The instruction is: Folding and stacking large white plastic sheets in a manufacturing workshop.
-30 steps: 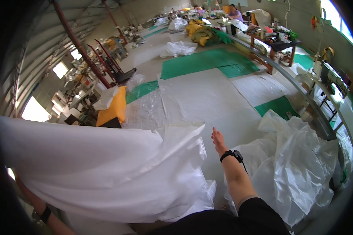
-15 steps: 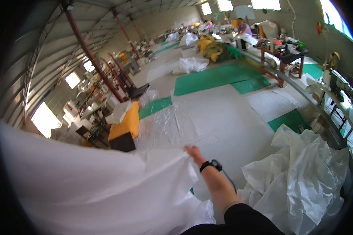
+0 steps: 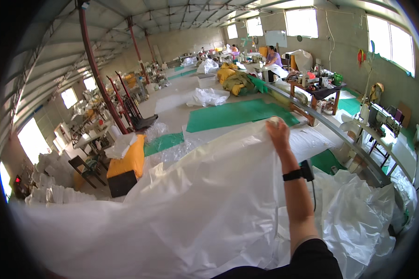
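Observation:
A large sheet of white, slightly see-through plastic [image 3: 209, 204] spreads across the lower part of the head view. My right hand [image 3: 278, 132] is closed on its upper corner and holds it up at arm's length. A black band with a small device sits on that wrist. From the raised corner the sheet hangs down and runs off to the lower left. My left hand does not show; the sheet fills the side where it could be. Close to my right arm lies a crumpled heap of the same kind of white plastic [image 3: 358, 214].
Green sheets [image 3: 228, 115] lie on the floor ahead. To the left are an orange sack [image 3: 128, 158], a chair [image 3: 86, 169] and a hand truck [image 3: 132, 109] by a red post. A metal rail [image 3: 330, 132] and sewing machines line the right. Farther back a person [image 3: 273, 58] sits working.
My right hand has risen and moved right, lifting the sheet's corner, so the plastic now covers more of the floor ahead. The view has turned somewhat to the right.

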A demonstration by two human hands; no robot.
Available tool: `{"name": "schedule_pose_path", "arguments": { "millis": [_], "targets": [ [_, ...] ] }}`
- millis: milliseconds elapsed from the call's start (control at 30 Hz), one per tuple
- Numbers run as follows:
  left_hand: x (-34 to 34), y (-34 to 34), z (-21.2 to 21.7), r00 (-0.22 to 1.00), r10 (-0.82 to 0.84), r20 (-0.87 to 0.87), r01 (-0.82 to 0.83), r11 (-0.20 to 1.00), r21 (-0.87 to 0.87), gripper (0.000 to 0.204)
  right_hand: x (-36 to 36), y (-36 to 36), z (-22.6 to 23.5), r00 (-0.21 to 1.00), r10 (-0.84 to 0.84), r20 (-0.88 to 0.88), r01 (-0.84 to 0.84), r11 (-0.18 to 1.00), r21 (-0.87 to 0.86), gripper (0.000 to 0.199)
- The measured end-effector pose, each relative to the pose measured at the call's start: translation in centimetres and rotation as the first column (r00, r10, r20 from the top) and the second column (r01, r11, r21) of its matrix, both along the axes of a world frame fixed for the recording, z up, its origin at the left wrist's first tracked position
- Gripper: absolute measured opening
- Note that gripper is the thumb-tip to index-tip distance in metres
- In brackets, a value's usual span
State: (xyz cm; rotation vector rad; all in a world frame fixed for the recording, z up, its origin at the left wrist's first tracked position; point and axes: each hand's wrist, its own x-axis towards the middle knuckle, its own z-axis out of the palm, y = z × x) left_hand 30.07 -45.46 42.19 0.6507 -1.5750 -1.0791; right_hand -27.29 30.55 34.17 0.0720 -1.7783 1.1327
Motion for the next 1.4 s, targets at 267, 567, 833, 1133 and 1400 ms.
{"name": "schedule_pose_path", "arguments": {
  "millis": [267, 567, 833, 1133, 1400],
  "targets": [
    [-2.7, -12.4, -25.0, 0.244, 0.164, 0.956, 0.244, 0.943, -0.225, 0.029, 15.4, 4.2, -5.2, 0.577, 0.495, 0.650, -0.290, 0.868, -0.404, 0.033],
    [-29.7, 26.5, -9.6, 0.046, -0.761, 0.647, 0.844, 0.376, 0.383, 0.041, 34.7, -4.4, 1.7, 0.384, 0.729, 0.566, -0.654, 0.647, -0.391, 0.023],
    [-36.2, 52.4, -20.0, -0.522, -0.472, 0.710, 0.848, -0.373, 0.376, 0.047, 42.3, -5.4, 2.2, -0.017, 0.891, 0.454, -0.784, 0.270, -0.558, 0.025],
    [-36.2, 57.0, -19.2, -0.550, -0.436, 0.712, 0.835, -0.316, 0.451, 0.022, 46.3, 7.9, -9.7, 0.590, 0.718, 0.369, -0.511, 0.686, -0.518, 0.028],
    [-28.2, 57.3, -4.3, -0.536, -0.335, 0.775, 0.688, -0.706, 0.170, 0.022, 32.0, 21.1, -12.3, 0.830, 0.354, 0.432, -0.059, 0.824, -0.563, 0.028]
  ]
}}
